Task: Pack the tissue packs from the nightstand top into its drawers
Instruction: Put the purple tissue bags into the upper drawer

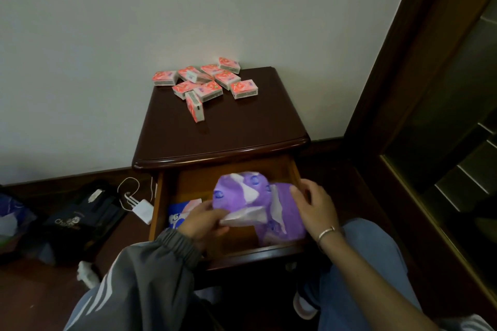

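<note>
Tissue packs lie scattered at the back of the nightstand top, none yet in the open drawer. Left hand pinches a purple wrapper; right hand rests loosely curled beside it. Left in place, that bulky wrapper could crowd out the packs.

The tissue packs lie clustered at the nightstand top's back-left corner. Below its front edge the top drawer stands pulled out, a crumpled bag inside toward its right side, and what seems a flat packet at its left wall.
</note>
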The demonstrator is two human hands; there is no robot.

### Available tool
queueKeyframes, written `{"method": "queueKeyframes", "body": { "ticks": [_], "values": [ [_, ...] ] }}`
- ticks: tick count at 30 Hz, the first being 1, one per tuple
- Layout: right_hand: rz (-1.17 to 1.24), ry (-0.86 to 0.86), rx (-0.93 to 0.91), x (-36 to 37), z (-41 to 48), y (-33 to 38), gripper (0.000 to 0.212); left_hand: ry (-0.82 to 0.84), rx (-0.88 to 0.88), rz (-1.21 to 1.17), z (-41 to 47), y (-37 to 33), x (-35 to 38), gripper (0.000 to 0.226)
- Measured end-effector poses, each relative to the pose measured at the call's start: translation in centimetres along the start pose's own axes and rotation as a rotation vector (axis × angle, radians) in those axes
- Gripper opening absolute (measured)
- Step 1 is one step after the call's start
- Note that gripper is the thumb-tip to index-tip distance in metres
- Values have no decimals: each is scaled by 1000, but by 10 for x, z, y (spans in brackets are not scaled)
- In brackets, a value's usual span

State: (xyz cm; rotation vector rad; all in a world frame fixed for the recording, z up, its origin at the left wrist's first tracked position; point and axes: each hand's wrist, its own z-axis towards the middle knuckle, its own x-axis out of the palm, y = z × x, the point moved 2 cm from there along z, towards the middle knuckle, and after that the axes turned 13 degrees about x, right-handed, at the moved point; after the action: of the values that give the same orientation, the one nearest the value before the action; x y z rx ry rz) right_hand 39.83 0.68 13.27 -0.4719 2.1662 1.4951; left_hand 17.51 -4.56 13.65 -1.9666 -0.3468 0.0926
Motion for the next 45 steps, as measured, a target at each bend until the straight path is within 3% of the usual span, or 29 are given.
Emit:
{"method": "queueKeyframes", "body": {
  "ticks": [2,4,7,11,15,19,23,30,35,41,45],
  "values": [
    [-129,-37,31,-5,-5,-11,54,-58,-18,-31,8,2,-16,20],
    [-252,36,53,-1,-7,-18,62,-104,-58,-49,19,3,-22,17],
    [-418,65,35,3,-8,-18,51,-144,-91,-52,39,1,-16,16],
    [-700,-114,-72,-12,-10,-30,38,-122,-55,-33,67,-1,5,14],
    [-508,5,28,-14,-12,-42,25,-146,-8,-120,91,-1,23,35],
    [-488,-33,3,-14,-9,-44,21,-161,68,-53,108,3,34,51],
    [-463,-23,22,-13,-8,-47,21,-140,182,293,111,11,34,43],
    [-475,-38,8,-11,-8,-48,21,16,364,628,105,25,51,45],
    [-463,-42,-15,-11,-9,-49,21,228,431,823,98,29,65,43],
    [-456,-52,-19,-12,-9,-50,22,270,430,874,92,27,67,39],
    [-484,-76,-6,-11,-9,-50,22,194,421,854,89,23,55,31]
  ]
}}
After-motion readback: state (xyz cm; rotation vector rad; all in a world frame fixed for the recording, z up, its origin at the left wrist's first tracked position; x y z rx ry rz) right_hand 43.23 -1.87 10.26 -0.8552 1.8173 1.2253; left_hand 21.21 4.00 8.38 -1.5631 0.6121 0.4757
